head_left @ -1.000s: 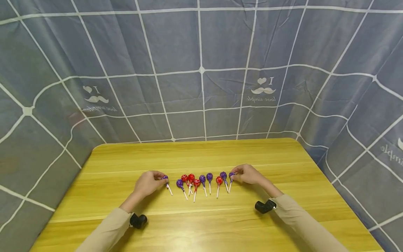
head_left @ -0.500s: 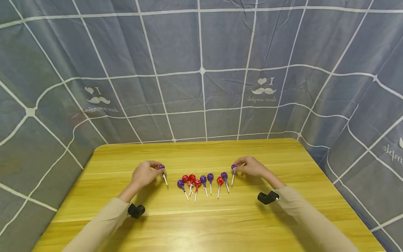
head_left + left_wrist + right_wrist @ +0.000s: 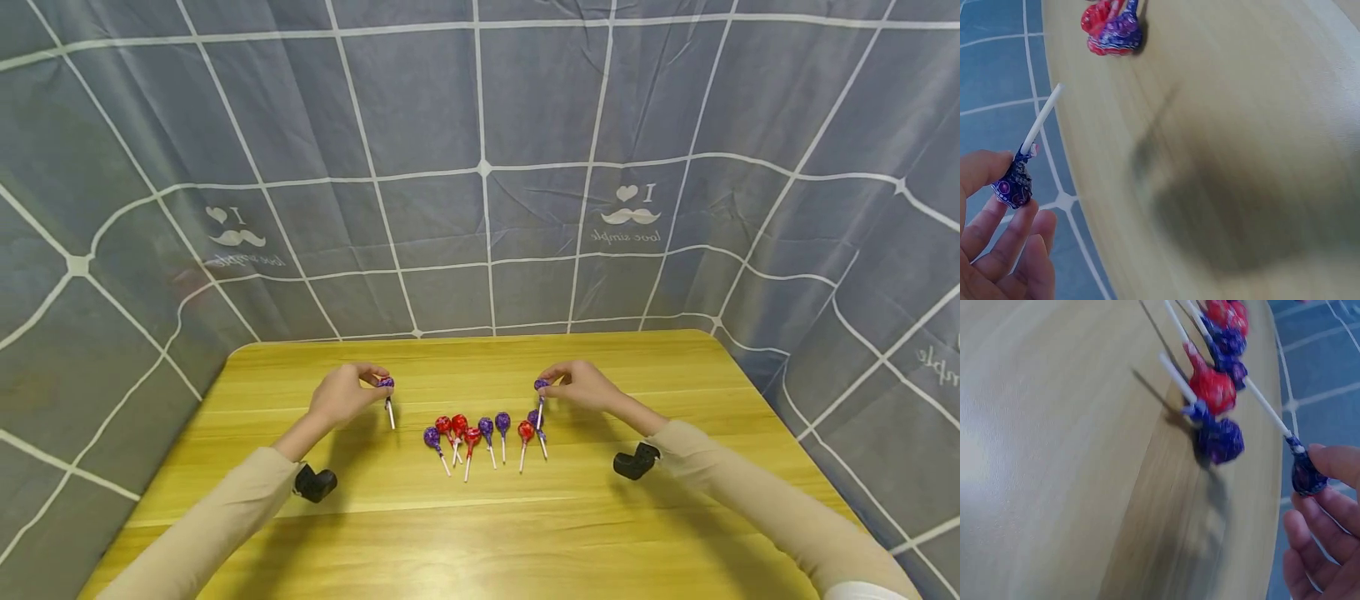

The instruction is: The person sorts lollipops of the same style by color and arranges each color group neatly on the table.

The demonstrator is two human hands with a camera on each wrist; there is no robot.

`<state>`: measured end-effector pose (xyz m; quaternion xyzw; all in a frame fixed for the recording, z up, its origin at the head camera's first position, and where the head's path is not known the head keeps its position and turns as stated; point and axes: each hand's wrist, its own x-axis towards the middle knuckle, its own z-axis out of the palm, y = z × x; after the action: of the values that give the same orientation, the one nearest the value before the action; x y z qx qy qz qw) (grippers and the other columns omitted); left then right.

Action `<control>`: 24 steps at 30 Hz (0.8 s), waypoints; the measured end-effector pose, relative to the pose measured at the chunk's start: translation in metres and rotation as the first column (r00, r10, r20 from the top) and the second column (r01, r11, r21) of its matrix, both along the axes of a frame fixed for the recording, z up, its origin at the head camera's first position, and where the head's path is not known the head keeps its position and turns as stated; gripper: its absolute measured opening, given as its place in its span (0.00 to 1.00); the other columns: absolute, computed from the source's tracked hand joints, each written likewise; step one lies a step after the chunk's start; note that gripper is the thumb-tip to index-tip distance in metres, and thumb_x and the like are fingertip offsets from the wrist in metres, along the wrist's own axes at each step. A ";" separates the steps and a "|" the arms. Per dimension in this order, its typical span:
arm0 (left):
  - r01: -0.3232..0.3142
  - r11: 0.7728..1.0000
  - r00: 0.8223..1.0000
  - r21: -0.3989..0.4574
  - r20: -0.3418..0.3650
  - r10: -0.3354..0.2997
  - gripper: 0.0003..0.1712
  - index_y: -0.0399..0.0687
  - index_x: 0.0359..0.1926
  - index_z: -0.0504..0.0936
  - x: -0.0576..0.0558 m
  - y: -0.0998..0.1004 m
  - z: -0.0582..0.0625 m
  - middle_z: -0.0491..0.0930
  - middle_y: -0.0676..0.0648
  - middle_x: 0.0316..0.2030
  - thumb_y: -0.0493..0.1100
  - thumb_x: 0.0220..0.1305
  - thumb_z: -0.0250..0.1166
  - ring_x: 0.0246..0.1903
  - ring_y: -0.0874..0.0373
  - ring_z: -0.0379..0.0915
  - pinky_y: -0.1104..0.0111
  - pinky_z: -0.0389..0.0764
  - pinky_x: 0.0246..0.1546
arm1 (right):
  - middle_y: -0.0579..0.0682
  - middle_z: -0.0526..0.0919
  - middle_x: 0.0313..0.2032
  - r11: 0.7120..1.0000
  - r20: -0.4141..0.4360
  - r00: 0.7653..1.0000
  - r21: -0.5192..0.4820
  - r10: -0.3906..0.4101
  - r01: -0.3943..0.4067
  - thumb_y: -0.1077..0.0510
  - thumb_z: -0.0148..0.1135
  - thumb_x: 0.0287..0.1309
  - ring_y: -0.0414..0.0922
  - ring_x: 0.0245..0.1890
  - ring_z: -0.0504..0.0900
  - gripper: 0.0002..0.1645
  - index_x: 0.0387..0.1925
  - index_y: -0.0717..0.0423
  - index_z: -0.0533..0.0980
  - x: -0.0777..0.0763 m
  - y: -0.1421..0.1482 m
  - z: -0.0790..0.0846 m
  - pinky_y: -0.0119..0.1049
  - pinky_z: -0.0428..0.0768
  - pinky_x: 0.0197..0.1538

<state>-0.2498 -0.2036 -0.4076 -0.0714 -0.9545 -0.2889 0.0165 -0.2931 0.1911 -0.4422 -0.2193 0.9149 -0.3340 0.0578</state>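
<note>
Left lollipop (image 3: 386,382), one: purple wrapper, white stick slanting down toward the person; raised over the table (image 3: 450,533), left of the row and well apart from it, its shadow separate. Left hand (image 3: 343,396): grip clamped on the wrapped head, thumb against fingertips.

Right lollipop (image 3: 542,385), one: purple wrapper, white stick pointing toward the person; held up above the right end of the row, overlapping it from where I stand; contact with those behind, I cannot tell. Right hand (image 3: 583,386): grip likewise clamped on the head, between thumb and fingers.

Row, eight pieces lying on the table, sticks toward the person, left to right: one purple (image 3: 432,437); three reds (image 3: 472,436), bunched; two purples (image 3: 486,426), side by side; one red (image 3: 526,431); end purple (image 3: 543,443), just beside that red.

Sleeves (image 3: 738,483), beige, two. Wrist cameras (image 3: 636,461), black, two. Curtain (image 3: 420,221): grey, white grid, moustache print, behind the table.
</note>
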 end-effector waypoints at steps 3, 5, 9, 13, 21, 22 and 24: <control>0.017 1.000 1.000 -0.006 -0.009 -0.017 0.18 0.46 0.47 0.84 -0.004 0.004 0.005 0.86 0.44 0.39 0.50 0.58 0.67 0.33 0.52 0.79 0.69 0.67 0.23 | 0.53 0.87 0.39 1.000 -0.009 1.000 -0.007 0.015 -0.015 0.53 0.67 0.56 0.39 0.27 0.76 0.17 0.45 0.57 0.83 0.000 -0.010 0.005 0.31 0.73 0.31; 0.019 1.000 1.000 -0.007 -0.018 -0.019 0.18 0.46 0.47 0.84 -0.007 0.007 0.006 0.86 0.43 0.39 0.50 0.58 0.68 0.29 0.55 0.77 0.70 0.65 0.21 | 0.54 0.87 0.39 1.000 -0.013 1.000 -0.010 0.027 -0.027 0.53 0.67 0.55 0.39 0.28 0.77 0.18 0.45 0.58 0.82 -0.001 -0.016 0.008 0.31 0.73 0.32; 0.006 1.000 1.000 0.009 -0.027 -0.006 0.18 0.46 0.47 0.84 -0.012 0.012 0.002 0.86 0.43 0.39 0.49 0.57 0.68 0.28 0.55 0.77 0.70 0.63 0.18 | 0.54 0.87 0.39 0.998 -0.007 0.998 -0.002 0.061 -0.061 0.54 0.67 0.56 0.42 0.34 0.80 0.17 0.45 0.59 0.82 -0.005 -0.028 0.009 0.32 0.75 0.35; -0.030 0.999 1.000 0.038 0.006 0.030 0.18 0.46 0.48 0.84 -0.018 0.018 -0.011 0.86 0.43 0.40 0.49 0.57 0.68 0.34 0.52 0.79 0.70 0.64 0.21 | 0.54 0.87 0.40 0.998 0.004 0.998 0.016 0.066 -0.067 0.54 0.67 0.56 0.45 0.37 0.83 0.16 0.45 0.59 0.83 -0.012 -0.039 0.006 0.34 0.79 0.39; -0.049 0.995 0.999 0.086 0.008 0.048 0.20 0.44 0.51 0.83 -0.032 0.029 -0.030 0.86 0.42 0.42 0.46 0.58 0.68 0.37 0.48 0.80 0.71 0.66 0.24 | 0.55 0.87 0.42 0.999 0.038 0.999 -0.018 0.037 -0.036 0.55 0.67 0.56 0.47 0.39 0.83 0.17 0.46 0.59 0.82 -0.029 -0.064 -0.004 0.35 0.78 0.40; -0.052 0.994 0.999 0.101 -0.009 0.053 0.20 0.43 0.50 0.83 -0.034 0.031 -0.033 0.86 0.42 0.41 0.45 0.57 0.68 0.37 0.47 0.80 0.71 0.67 0.24 | 0.55 0.87 0.43 0.999 0.042 0.999 -0.027 0.032 -0.031 0.55 0.67 0.56 0.47 0.39 0.83 0.17 0.46 0.59 0.82 -0.031 -0.067 -0.005 0.35 0.78 0.42; -0.052 0.990 0.998 0.132 -0.018 0.055 0.20 0.42 0.51 0.83 -0.039 0.034 -0.037 0.86 0.41 0.41 0.45 0.57 0.68 0.41 0.46 0.80 0.71 0.68 0.26 | 0.55 0.86 0.43 0.999 0.050 0.998 -0.049 0.023 -0.020 0.55 0.67 0.56 0.47 0.41 0.83 0.18 0.47 0.59 0.82 -0.035 -0.073 -0.008 0.35 0.78 0.44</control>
<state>-0.2890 -0.1700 -0.4444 -0.0478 -0.9348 -0.3499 0.0393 -0.3276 0.1176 -0.4500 -0.2220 0.9023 -0.3610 0.0793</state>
